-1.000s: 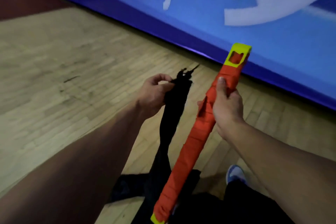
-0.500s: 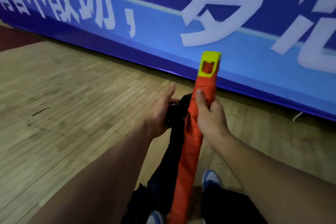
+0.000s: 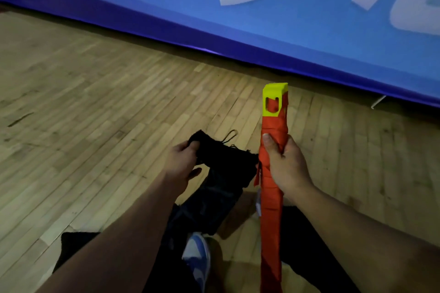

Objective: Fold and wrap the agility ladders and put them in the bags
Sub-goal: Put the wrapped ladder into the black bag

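Note:
My right hand (image 3: 284,164) grips a folded agility ladder (image 3: 271,209), a long upright bundle of yellow rungs wrapped in orange strap, with the yellow rung end on top. My left hand (image 3: 182,164) pinches the top edge of a black drawstring bag (image 3: 226,173), which hangs down to the left of the ladder. The bag's mouth is spread between my left hand and the ladder, its cord sticking up. The ladder's lower end runs out of the frame at the bottom.
A blue padded wall banner (image 3: 285,31) with white lettering runs along the far side. The wooden floor (image 3: 95,114) stretches to the left. My blue and white shoe (image 3: 197,259) and dark trouser legs are below my hands.
My left hand has moved left, away from the ladder, pulling the bag's mouth wider. The ladder stays upright in my right hand. The camera view has tilted down.

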### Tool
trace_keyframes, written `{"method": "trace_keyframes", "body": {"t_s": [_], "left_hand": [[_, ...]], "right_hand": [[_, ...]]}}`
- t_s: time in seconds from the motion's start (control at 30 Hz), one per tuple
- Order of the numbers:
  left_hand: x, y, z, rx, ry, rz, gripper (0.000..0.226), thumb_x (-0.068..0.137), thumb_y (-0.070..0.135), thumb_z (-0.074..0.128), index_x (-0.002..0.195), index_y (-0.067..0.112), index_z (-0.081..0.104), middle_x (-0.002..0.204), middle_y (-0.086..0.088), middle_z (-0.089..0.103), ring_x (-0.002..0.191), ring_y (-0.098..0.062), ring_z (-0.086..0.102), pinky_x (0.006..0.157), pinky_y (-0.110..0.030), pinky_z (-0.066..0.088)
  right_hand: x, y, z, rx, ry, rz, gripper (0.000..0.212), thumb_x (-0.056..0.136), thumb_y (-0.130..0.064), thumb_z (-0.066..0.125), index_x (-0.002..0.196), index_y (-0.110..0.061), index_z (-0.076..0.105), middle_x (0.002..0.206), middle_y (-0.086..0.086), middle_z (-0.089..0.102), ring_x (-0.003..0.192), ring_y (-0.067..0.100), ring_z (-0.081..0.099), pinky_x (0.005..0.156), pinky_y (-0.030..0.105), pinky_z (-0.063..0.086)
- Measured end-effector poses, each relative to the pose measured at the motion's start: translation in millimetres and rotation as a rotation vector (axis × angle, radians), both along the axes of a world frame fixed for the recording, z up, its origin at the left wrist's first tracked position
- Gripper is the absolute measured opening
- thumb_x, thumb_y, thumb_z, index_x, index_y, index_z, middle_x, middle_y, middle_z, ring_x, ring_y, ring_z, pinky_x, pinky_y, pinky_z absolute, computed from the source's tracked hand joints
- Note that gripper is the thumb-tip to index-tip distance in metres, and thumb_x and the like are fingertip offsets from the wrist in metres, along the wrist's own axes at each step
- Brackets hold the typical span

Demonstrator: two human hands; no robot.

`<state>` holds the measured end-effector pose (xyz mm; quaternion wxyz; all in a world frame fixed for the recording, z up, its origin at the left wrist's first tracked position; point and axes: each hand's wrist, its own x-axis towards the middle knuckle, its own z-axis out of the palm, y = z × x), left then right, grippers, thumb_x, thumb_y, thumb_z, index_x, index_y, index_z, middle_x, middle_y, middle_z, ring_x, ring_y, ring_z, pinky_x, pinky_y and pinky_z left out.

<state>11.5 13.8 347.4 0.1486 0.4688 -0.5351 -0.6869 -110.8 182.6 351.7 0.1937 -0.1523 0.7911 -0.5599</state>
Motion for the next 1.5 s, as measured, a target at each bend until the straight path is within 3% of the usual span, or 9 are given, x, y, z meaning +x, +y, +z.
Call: {"method": "trace_keyframes", "body": {"t_s": [0.17,0.33,0.4,0.57,0.77,1.03,1.17,1.3,1.5], "left_hand": [[-5,4,-11,0.062,0.202,-0.023,0.037,0.097,-0.006,0.047,0.117,0.025,0.046,0.089,-0.007,0.075,0.078,-0.018,0.072,0.068,-0.033,0.057],[-9,5,-20,-0.059,0.115,-0.153,0.030,0.091,-0.015,0.043,0.083,0.007,0.062,0.089,-0.017,0.064,0.085,-0.026,0.064,0.071,-0.033,0.055],[-9,2,-27,-0.117,0.066,-0.170,0.017,0.091,-0.006,0.058,0.097,0.007,0.067,0.099,-0.016,0.068,0.083,-0.021,0.067,0.069,-0.027,0.056],[0,-4,-51,-0.602,-0.349,-0.524,0.072,0.077,0.008,0.071,0.143,0.024,0.049,0.126,-0.010,0.064,0.106,-0.027,0.066,0.086,-0.038,0.057],[12,5,-75,-0.800,-0.510,-0.872,0.077,0.082,0.013,0.069,0.152,0.018,0.036,0.144,-0.010,0.051,0.131,-0.026,0.049,0.102,-0.030,0.040],[25,16,-94,-0.874,-0.533,-1.059,0.074,0.093,0.012,0.062,0.156,0.019,0.024,0.149,-0.009,0.044,0.135,-0.026,0.045,0.107,-0.031,0.040],[16,9,-86,-0.777,-0.445,-0.867,0.082,0.088,0.010,0.064,0.157,0.022,0.021,0.151,-0.011,0.042,0.136,-0.027,0.044,0.105,-0.031,0.041],[0,1,-61,-0.559,-0.154,-0.463,0.074,0.079,0.001,0.056,0.147,0.028,0.043,0.133,-0.008,0.061,0.101,-0.023,0.068,0.084,-0.039,0.058],[-7,-3,-28,-0.118,0.216,-0.095,0.061,0.084,-0.024,0.033,0.115,0.018,0.065,0.101,-0.002,0.068,0.076,-0.011,0.066,0.066,-0.033,0.057]], "right_hand": [[3,3,-22,0.063,-0.012,0.063,0.039,0.086,-0.069,0.051,0.100,-0.033,0.056,0.088,0.009,0.070,0.076,0.026,0.071,0.072,0.051,0.060],[4,-2,-41,0.069,-0.063,0.123,0.053,0.062,-0.091,0.049,0.093,-0.048,0.056,0.085,0.006,0.071,0.078,0.028,0.072,0.076,0.053,0.059],[4,-3,-45,0.068,-0.065,0.127,0.057,0.060,-0.093,0.049,0.092,-0.046,0.057,0.084,0.006,0.071,0.078,0.028,0.072,0.075,0.053,0.059],[4,-6,-43,0.029,-0.116,0.119,0.032,0.089,-0.062,0.054,0.096,-0.031,0.056,0.076,0.011,0.071,0.070,0.034,0.072,0.066,0.052,0.061],[-1,-5,-38,-0.001,-0.058,0.036,0.028,0.094,-0.056,0.050,0.100,-0.030,0.057,0.086,-0.001,0.064,0.078,0.014,0.064,0.062,0.025,0.048],[-5,-4,-32,-0.045,-0.028,-0.010,0.034,0.093,-0.059,0.050,0.105,-0.028,0.057,0.086,-0.004,0.063,0.082,0.019,0.066,0.072,0.034,0.054],[2,-5,-30,0.006,-0.050,0.102,0.036,0.093,-0.057,0.051,0.109,-0.026,0.059,0.086,-0.002,0.066,0.079,0.018,0.068,0.069,0.032,0.056],[26,-7,-45,0.006,-0.271,0.273,0.030,0.094,-0.050,0.058,0.093,-0.021,0.062,0.071,0.013,0.068,0.064,0.034,0.071,0.060,0.049,0.059],[37,-6,-68,0.206,-0.402,0.502,0.043,0.074,-0.075,0.062,0.091,-0.036,0.067,0.081,0.003,0.073,0.079,0.027,0.072,0.082,0.051,0.059]]}}
